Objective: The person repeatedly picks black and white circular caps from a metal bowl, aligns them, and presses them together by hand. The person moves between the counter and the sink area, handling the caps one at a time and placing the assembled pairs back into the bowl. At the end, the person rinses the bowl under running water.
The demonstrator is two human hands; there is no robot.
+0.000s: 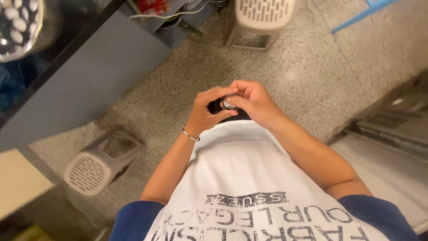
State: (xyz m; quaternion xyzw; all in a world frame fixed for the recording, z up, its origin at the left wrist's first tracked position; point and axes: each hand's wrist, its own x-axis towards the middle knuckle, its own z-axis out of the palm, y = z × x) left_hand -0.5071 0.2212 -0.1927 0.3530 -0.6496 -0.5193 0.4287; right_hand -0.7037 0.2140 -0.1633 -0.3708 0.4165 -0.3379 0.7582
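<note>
While held at waist height over the speckled floor (312,76), pinching a small round silver-rimmed piece (229,102) between both hands, left hand (206,117) beneath, right hand (254,101) on top; probably mid-adjustment, needing steady fingertips.

Both hands meet in front of a white shirt (240,174). The left hand (206,115), with a thin bracelet (191,135) on its wrist, and the right hand (254,101) pinch a small round silvery object (228,102) between their fingertips. Below lies a speckled floor (312,67), with one slotted plastic stool (100,161) on its side and another stool (258,20) farther off.
</note>
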